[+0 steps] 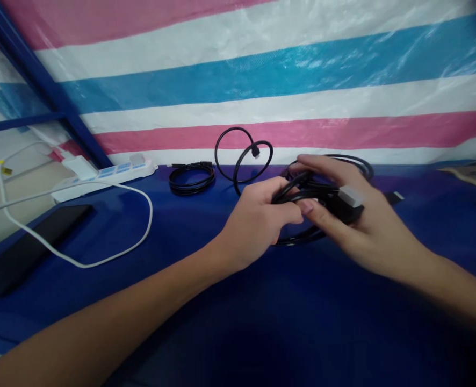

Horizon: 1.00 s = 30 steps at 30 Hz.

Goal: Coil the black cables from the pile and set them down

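A bundle of looped black cable (292, 196) is held between my two hands above the blue table. My left hand (252, 220) is closed around the left side of the loops, thumb pressed on the strands. My right hand (353, 209) grips the right side, its thumb near my left thumb and its fingers behind the loops. A black plug with a pale grey end (350, 196) rests against the right palm. Behind my left hand, a loose black cable length (264, 143) curls up in wide loops, ending in a black plug (255, 151). Whether it joins the held bundle is hidden.
A neatly coiled black cable (192, 188) lies behind my left hand. More black cable loops (362, 161) and another plug (395, 198) show behind my right hand. At left are a white power strip (119, 174), a white cord (150, 217) and a flat black object (40, 244).
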### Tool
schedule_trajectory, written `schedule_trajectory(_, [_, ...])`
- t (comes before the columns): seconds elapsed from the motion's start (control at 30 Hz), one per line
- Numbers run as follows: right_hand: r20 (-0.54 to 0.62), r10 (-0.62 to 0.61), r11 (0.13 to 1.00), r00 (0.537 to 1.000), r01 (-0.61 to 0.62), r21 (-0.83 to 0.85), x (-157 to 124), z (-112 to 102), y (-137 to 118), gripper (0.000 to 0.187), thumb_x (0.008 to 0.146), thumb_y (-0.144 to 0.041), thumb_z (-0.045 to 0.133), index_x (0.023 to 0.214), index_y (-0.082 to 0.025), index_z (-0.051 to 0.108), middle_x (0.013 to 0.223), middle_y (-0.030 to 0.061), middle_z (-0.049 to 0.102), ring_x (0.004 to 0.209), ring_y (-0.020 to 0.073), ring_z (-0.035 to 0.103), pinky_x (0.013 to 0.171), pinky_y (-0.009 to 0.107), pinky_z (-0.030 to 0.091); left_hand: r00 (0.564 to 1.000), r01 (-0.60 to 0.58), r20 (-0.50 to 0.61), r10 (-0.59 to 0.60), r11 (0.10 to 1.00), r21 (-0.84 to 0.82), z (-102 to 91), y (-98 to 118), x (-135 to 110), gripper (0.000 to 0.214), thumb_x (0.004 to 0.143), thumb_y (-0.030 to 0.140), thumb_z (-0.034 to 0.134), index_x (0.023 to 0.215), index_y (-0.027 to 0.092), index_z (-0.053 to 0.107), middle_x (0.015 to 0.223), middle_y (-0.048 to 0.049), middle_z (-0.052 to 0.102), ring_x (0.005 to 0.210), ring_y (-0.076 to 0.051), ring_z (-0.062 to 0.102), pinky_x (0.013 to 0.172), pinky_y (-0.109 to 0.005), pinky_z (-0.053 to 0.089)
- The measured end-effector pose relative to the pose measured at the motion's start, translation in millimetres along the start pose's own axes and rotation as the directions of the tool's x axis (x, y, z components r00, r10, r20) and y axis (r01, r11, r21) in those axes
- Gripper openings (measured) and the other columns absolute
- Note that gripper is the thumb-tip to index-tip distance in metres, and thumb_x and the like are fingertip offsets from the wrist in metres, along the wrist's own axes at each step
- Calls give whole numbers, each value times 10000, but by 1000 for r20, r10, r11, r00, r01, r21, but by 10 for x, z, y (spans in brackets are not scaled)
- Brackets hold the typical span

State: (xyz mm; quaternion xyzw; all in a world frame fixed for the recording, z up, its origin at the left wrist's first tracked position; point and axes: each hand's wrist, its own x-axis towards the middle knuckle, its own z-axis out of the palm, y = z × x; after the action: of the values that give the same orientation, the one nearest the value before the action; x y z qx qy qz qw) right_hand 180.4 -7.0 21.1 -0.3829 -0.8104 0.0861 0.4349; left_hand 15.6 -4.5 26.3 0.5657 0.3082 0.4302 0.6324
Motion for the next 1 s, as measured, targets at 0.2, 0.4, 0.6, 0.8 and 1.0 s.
schedule_trajectory(0.2, [341, 324, 706, 882, -466, 534, -10, 62, -47, 212, 789, -357, 681, 653, -213, 605, 501, -43, 471, 476, 108, 461, 496, 265, 393, 965, -247, 9, 262, 899, 361, -70, 34, -42, 158, 718, 107, 520, 570, 162, 516, 514, 58, 459, 508, -52, 433, 502, -196, 340])
schedule_trajectory(0.4, [319, 556, 292, 768, -539, 790, -27, 205, -250, 213, 661, -228, 775, 702, -204, 567, 431, -110, 268, 372, 37, 207, 349, 194, 252, 895, -356, 25, 446, 677, 644, -110, -38, -23, 219, 792, 117, 444, 850, 186, 644, 784, 17, 633, 666, -94, 540, 632, -214, 417])
schedule_trajectory(0.6, [120, 752, 262, 649, -460, 849, 47, 131, -201, 82, 707, -157, 643, 741, -199, 581, 479, -82, 239, 409, 60, 188, 348, 224, 154, 815, -398, 189, 548, 292, 869, -236, -76, 10, 436, 928, 308, 370, 1353, 219, 411, 1380, -86, 487, 1243, -194, 468, 1037, -326, 344])
schedule_trajectory(0.8, [100, 778, 245, 620, -446, 861, 87, -68, -37, 70, 763, -148, 587, 758, -183, 648, 500, -74, 147, 443, 83, 76, 355, 265, 115, 876, -150, -320, 361, 834, 530, -300, 59, 122, 494, 914, 420, 403, 1330, 156, 360, 1338, -176, 499, 1262, -243, 465, 962, -376, 444])
schedule_trajectory(1.0, [156, 738, 267, 657, -496, 826, 17, 89, -39, 53, 699, -173, 654, 722, -211, 625, 506, -62, 268, 419, 69, 200, 337, 211, 172, 976, 155, 186, -112, 958, -239, 20, 10, 22, 100, 814, 242, 573, 867, 160, 596, 710, -20, 667, 738, -145, 671, 795, -285, 520])
